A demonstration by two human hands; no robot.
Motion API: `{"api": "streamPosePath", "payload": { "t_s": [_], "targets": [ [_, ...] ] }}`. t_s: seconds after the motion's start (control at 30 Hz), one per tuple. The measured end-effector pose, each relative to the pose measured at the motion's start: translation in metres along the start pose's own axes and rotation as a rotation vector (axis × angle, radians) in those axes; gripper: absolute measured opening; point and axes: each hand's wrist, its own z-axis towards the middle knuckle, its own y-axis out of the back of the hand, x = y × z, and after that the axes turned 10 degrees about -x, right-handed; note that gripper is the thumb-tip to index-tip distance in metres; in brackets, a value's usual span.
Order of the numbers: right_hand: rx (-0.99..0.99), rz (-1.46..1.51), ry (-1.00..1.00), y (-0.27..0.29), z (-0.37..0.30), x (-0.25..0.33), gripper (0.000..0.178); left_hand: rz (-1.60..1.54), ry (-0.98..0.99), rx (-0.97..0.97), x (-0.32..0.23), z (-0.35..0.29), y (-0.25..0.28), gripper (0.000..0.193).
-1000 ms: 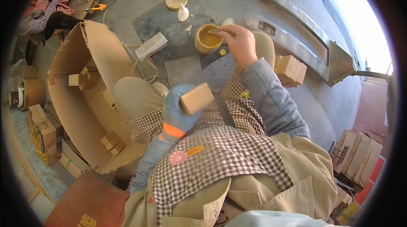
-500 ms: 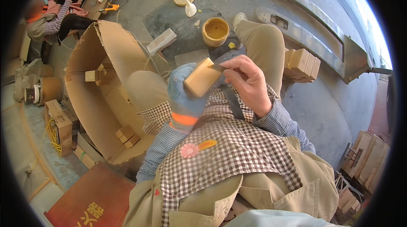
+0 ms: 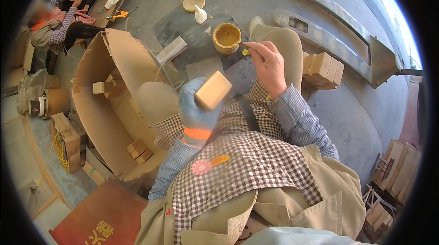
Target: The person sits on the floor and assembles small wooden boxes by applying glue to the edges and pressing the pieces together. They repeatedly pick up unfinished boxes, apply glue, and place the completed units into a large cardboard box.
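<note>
My left hand (image 3: 194,108), in a blue glove with an orange cuff, is closed around a small pale wooden block (image 3: 213,90), held tilted over my lap. My bare right hand (image 3: 270,69) pinches a thin dark putty knife (image 3: 246,45); its tip is at the right rim of a round tub (image 3: 227,50) of yellow-brown paste. Whether the tip touches the paste I cannot tell. Beyond the tub lie a white squeeze bottle (image 3: 200,15) and a round, paste-coloured lid (image 3: 194,2). Yellow scraps lie beside the tub.
An open cardboard box (image 3: 123,121) with several wooden blocks stands at my left. Stacked blocks (image 3: 323,69) sit right of my knee, near the metal pallet-jack forks (image 3: 329,39). A co-worker (image 3: 55,28) handles a block at far left. A red box (image 3: 98,213) lies lower left.
My right hand has moved the putty knife away from the block, forward to the tub's rim. My left hand still holds the block, slightly lower and turned.
</note>
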Motion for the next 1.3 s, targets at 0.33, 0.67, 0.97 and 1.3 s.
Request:
{"api": "streamPosePath", "payload": {
  "t_s": [0.33,0.67,0.97,1.3],
  "targets": [
    [0.093,-0.334,0.297,-0.013,0.016,-0.026,0.026,-0.025,0.043,0.041,0.016,-0.004,-0.005,0.054],
    [0.061,-0.264,0.263,-0.002,0.000,-0.027,0.024,-0.046,0.064,0.060,0.021,-0.002,-0.004,0.054],
    [0.074,-0.224,0.128,-0.005,0.003,-0.030,0.019,-0.008,0.074,0.063,0.017,-0.002,-0.003,0.054],
    [0.279,0.533,-0.715,0.008,-0.001,-0.006,0.023,-0.043,0.045,0.025,0.014,0.005,-0.005,0.051]
  ]
}}
